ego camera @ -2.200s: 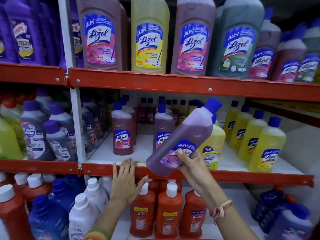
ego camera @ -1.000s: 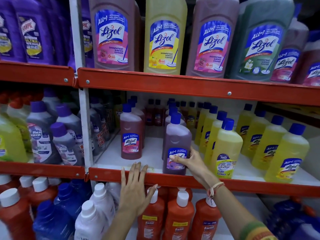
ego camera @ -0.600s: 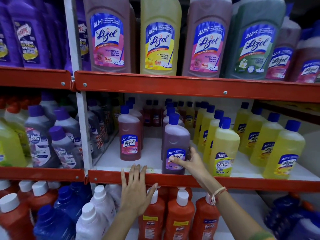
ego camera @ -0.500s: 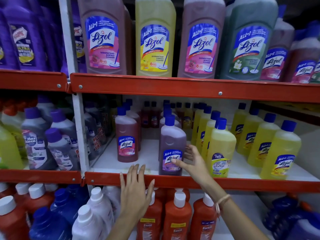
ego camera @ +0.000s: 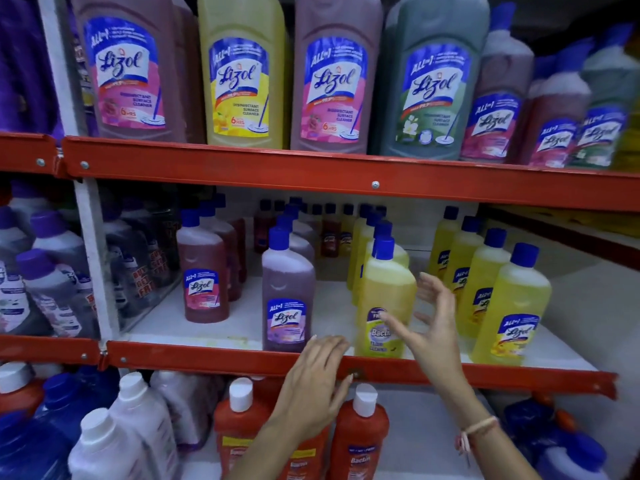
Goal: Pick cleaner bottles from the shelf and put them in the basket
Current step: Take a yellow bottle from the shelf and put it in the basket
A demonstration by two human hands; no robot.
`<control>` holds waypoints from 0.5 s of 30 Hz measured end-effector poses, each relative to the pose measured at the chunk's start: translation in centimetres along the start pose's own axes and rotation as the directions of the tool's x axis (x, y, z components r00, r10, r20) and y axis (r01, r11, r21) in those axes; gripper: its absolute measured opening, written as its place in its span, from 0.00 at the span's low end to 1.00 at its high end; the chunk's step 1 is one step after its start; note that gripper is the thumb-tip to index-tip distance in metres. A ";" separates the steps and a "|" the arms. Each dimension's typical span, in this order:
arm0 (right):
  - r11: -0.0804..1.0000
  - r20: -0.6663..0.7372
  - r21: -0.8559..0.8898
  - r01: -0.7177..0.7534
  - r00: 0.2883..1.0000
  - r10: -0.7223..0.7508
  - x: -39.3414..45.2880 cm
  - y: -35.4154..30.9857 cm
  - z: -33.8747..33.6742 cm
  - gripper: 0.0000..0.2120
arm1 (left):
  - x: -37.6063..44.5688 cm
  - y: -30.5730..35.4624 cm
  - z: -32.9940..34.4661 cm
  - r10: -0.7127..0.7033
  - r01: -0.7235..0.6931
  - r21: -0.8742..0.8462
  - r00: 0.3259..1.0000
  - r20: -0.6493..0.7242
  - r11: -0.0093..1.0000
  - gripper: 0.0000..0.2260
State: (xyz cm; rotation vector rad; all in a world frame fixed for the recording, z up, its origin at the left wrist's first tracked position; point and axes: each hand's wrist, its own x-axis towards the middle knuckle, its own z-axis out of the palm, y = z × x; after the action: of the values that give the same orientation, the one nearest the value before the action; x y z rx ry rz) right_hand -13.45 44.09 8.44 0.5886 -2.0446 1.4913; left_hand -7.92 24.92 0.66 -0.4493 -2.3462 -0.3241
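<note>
A purple Lizol bottle (ego camera: 287, 292) stands upright at the front of the middle shelf (ego camera: 221, 356). To its right stands a yellow Bactin bottle (ego camera: 386, 289) with a blue cap. My right hand (ego camera: 427, 327) is spread open just in front of and to the right of the yellow bottle, holding nothing. My left hand (ego camera: 313, 386) lies flat with fingers apart over the red front rail of the middle shelf, below the purple bottle. No basket is in view.
Large Lizol bottles (ego camera: 242, 74) fill the top shelf. More yellow bottles (ego camera: 512, 306) and a reddish bottle (ego camera: 202, 275) share the middle shelf. Orange Bactin bottles (ego camera: 360, 438) and white-capped bottles (ego camera: 138, 424) stand below. A white upright (ego camera: 91, 258) divides the bays.
My right hand set the purple bottle upright on the shelf, let go, and moved right to the yellow bottle. My left hand slid right along the rail.
</note>
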 end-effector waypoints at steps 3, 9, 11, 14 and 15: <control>0.961 0.255 0.132 -0.241 0.946 0.202 0.8 2.4 0.6 0.40 | 0.1 -0.2 1.5 -0.047 0.042 0.102 0.998 0.047 0.994 0.21; 0.907 0.247 0.272 -0.322 0.934 0.257 1.2 4.3 2.2 0.35 | -0.4 -0.2 2.3 -0.077 0.063 0.179 0.995 0.068 0.982 0.23; 0.913 0.203 0.284 -0.292 0.949 0.240 1.0 4.0 2.5 0.34 | -0.4 -0.3 2.2 -0.073 0.060 0.181 0.995 0.071 0.982 0.23; 0.931 0.113 0.280 -0.233 0.971 0.209 0.7 3.2 2.0 0.31 | -0.5 -0.3 2.3 -0.066 0.052 0.189 0.996 0.068 0.981 0.23; 0.949 0.081 0.249 -0.195 0.980 0.180 0.5 2.5 1.8 0.30 | -0.5 -0.3 2.4 -0.073 0.059 0.189 0.995 0.065 0.980 0.23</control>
State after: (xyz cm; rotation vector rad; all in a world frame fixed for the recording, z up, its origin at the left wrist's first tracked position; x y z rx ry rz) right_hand -15.70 43.11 6.56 0.5529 -2.0116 1.8910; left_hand -9.13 25.37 -1.40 -0.2970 -2.4377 -0.1178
